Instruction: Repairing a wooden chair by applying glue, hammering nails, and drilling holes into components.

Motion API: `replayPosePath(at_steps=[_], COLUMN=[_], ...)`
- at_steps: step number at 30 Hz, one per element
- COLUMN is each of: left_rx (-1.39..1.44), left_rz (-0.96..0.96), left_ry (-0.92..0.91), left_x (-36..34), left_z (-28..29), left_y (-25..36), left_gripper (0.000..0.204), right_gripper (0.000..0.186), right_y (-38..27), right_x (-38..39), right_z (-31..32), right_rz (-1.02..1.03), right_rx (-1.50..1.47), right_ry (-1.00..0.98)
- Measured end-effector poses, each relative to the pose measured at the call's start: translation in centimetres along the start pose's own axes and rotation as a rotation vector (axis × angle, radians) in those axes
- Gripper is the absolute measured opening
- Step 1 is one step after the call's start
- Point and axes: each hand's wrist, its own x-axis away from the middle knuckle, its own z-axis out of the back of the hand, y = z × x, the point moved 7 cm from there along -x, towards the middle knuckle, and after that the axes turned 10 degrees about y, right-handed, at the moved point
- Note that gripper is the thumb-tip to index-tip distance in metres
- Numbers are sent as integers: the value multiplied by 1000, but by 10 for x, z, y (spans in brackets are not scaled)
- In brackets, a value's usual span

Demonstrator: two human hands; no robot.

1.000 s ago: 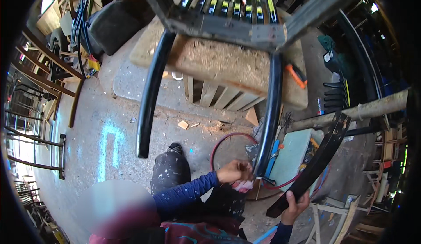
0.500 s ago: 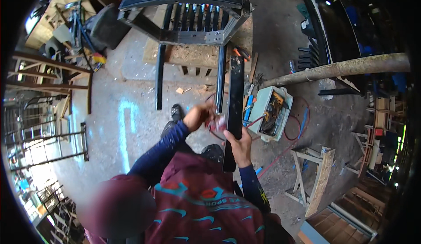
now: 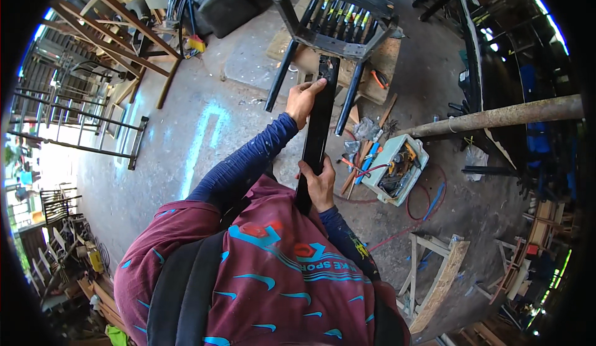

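A long black-painted board (image 3: 317,122) slants up from my waist toward a dark wooden chair (image 3: 329,43). My left hand (image 3: 300,104) is closed on the board's left edge near its far end, thumb lying on the face. Lower down, my right hand (image 3: 320,187) grips the board from the right, with its thumb across the surface. The far end of the board has a scuffed, paler patch and reaches close to the chair's frame. The chair lies tipped on a low wooden worktable (image 3: 383,66), two legs pointing toward me.
Orange-handled pliers (image 3: 379,79) lie on the worktable. To my right stands a pale tool box (image 3: 420,153) holding a yellow tool, beside a hammer (image 3: 355,166) and a red hose (image 3: 444,187). A rusty pole (image 3: 515,115) crosses at right. Wooden frames (image 3: 162,88) stand at left.
My left hand has gone from beside the board, near a blurred clear-and-red item, to gripping its upper part. The view has shifted, and the board's far end now appears below the chair's frame.
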Motion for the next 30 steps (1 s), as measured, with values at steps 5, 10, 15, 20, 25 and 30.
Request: replayPosePath(at_steps=[5, 10, 15, 20, 25, 30], left_rx=[188, 155, -323, -1001, -1212, -1231], left_rz=[-26, 71, -350, -1093, -1077, -1119], left_ry=[-51, -83, 176, 202, 73, 71], left_x=[-46, -114, -190, -236, -309, -372], left_z=[34, 92, 202, 228, 231, 233], left_y=[21, 62, 167, 236, 237, 260], left_gripper=[43, 51, 55, 36, 34, 36], right_gripper=[48, 54, 64, 63, 55, 62], right_y=[7, 12, 13, -31, -78, -109], right_x=[-20, -80, -150, -224, -300, -395], right_z=[-57, -166, -295, -330, -358, -414], right_rz=[-8, 266, 351, 422, 644, 747], right_rx=[-36, 167, 320, 366, 599, 644], right_ry=[-22, 97, -34, 80, 96, 72])
